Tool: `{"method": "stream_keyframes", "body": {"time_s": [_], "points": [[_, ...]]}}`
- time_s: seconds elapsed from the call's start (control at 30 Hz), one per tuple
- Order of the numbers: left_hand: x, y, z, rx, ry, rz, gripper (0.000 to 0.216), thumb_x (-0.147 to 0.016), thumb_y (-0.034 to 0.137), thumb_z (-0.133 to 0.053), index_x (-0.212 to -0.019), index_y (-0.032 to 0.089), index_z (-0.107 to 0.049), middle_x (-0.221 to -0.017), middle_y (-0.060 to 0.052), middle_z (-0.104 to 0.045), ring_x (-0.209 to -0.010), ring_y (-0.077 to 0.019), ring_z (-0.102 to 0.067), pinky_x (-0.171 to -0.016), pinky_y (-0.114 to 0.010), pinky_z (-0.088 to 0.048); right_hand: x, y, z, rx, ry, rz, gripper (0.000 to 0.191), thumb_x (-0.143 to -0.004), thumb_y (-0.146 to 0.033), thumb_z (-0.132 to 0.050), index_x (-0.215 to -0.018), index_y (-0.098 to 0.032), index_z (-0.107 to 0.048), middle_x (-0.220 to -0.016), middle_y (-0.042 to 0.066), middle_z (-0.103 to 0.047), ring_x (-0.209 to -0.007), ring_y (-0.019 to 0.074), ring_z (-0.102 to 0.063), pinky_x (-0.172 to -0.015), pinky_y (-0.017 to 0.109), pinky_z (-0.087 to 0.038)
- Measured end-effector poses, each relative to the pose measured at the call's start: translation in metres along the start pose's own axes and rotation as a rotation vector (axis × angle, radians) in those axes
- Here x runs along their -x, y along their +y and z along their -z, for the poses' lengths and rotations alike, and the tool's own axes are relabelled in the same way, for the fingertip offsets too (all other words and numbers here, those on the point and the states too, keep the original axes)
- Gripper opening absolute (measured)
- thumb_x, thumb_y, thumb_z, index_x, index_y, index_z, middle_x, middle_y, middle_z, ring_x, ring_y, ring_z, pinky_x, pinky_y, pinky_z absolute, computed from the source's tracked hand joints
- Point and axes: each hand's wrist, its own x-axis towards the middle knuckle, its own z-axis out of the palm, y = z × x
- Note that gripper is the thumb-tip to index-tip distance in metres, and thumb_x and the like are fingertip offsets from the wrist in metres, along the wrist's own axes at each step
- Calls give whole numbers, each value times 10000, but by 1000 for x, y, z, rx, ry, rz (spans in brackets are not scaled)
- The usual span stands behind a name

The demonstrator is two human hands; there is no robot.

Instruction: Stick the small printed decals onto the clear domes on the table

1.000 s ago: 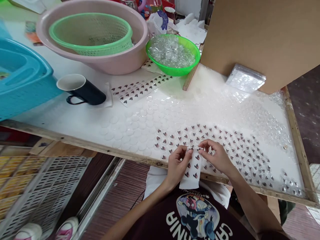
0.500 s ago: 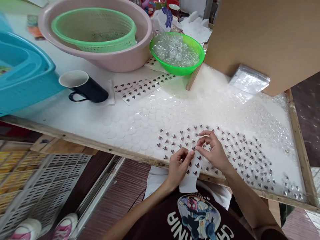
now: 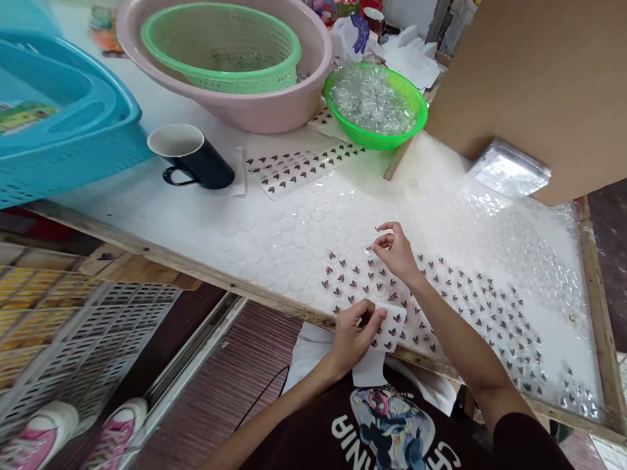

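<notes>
My left hand (image 3: 355,333) is closed on a white strip of stickers (image 3: 398,320) with small dark printed figures, held at the table's front edge. The strip's lower end hangs over the edge. Above and to the right, my right hand (image 3: 394,251) hovers over the table with thumb and fingers pinched. A small dark sticker (image 3: 377,229) shows at one fingertip and another small dark print (image 3: 369,249) by the thumb. Beneath and around it lie clear round discs (image 3: 302,228), many bearing the same print (image 3: 353,284).
At the back stand a pink basin (image 3: 245,114) with a green colander (image 3: 220,78), and a green bowl (image 3: 375,138) of clear discs. A dark mug (image 3: 208,166) and sticker sheets (image 3: 304,171) lie left, beside a blue basket (image 3: 73,153). A cardboard box (image 3: 548,85) stands right.
My right hand has moved away from the strip, up and slightly left over the discs, carrying a sticker. My left hand keeps its hold on the strip. The view has shifted a little.
</notes>
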Motion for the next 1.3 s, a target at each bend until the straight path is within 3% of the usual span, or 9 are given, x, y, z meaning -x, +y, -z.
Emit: {"method": "stream_keyframes", "body": {"time_s": [0.23, 0.4, 0.53, 0.73, 0.87, 1.03, 1.13, 1.2, 1.3], "points": [[-1, 0, 1, 7, -5, -47, 328, -932, 250, -561, -635, 193, -433, -541, 58, -443, -498, -85, -382, -500, -202, -308, -5, 3, -13, 362, -25, 74, 350, -786, -117, -502, -1110, -232, -438, -763, -42, -602, -694, 162, -592, -822, 357, -436], [-1, -1, 0, 11, 0, -46, 325, -928, 237, -567, -636, 191, -432, -536, 60, -445, -498, -82, -389, -503, -196, -313, 1, -5, -16, 712, 49, 205, 388, -783, -83, -537, -1153, -192, -493, -1049, 96, -615, -917, 235, -597, -911, 415, -356], [0, -2, 0, 17, 9, -63, 323, -928, 225, -568, -639, 190, -427, -541, 65, -429, -498, -77, -384, -504, -191, -314, 3, -14, -11, 580, 58, 192, 155, -845, -192, -571, -1000, -201, -580, -1076, 89, -628, -958, 230, -594, -884, 387, -388], [0, -1, -1, 16, 21, -81, 317, -923, 223, -570, -645, 192, -420, -548, 66, -406, -497, -76, -370, -494, -194, -296, 0, -15, -16, 239, -201, -100, 59, -808, -186, -617, -750, -196, -623, -745, 11, -665, -710, 156, -610, -669, 269, -443], [0, -2, -1, 22, 18, -75, 320, -925, 227, -569, -645, 195, -417, -534, 66, -420, -484, -76, -373, -487, -197, -300, -2, -14, -23, 323, -191, -108, 84, -801, -140, -618, -742, -197, -627, -742, 8, -682, -726, 160, -632, -714, 282, -453], [0, -1, 0, 29, 25, -78, 318, -925, 219, -565, -642, 195, -420, -539, 63, -424, -485, -78, -387, -487, -199, -307, 1, -16, -31, 588, -200, 33, 105, -863, -145, -592, -770, -193, -600, -761, 4, -693, -733, 160, -628, -956, 393, -367], [0, -1, 0, 37, 28, -83, 317, -925, 212, -560, -641, 195, -421, -543, 61, -434, -496, -81, -393, -495, -201, -313, 4, -17, -35, 723, -182, 77, 61, -875, -138, -586, -917, -182, -590, -760, 11, -682, -739, 178, -618, -948, 400, -338], [0, -2, 0, 41, 29, -80, 313, -925, 213, -558, -642, 194, -425, -546, 61, -434, -504, -84, -394, -500, -204, -316, 5, -18, -36, 757, -164, 93, 177, -865, -135, -604, -1035, -172, -568, -765, 12, -672, -750, 192, -611, -930, 401, -335], [0, -4, 0, 47, 37, -52, 312, -925, 233, -559, -642, 193, -434, -560, 59, -418, -519, -87, -387, -510, -210, -317, 10, -22, -26, 677, -141, 102, 102, -882, -172, -607, -980, -182, -578, -828, 23, -667, -773, 184, -598, -925, 398, -341]]}}
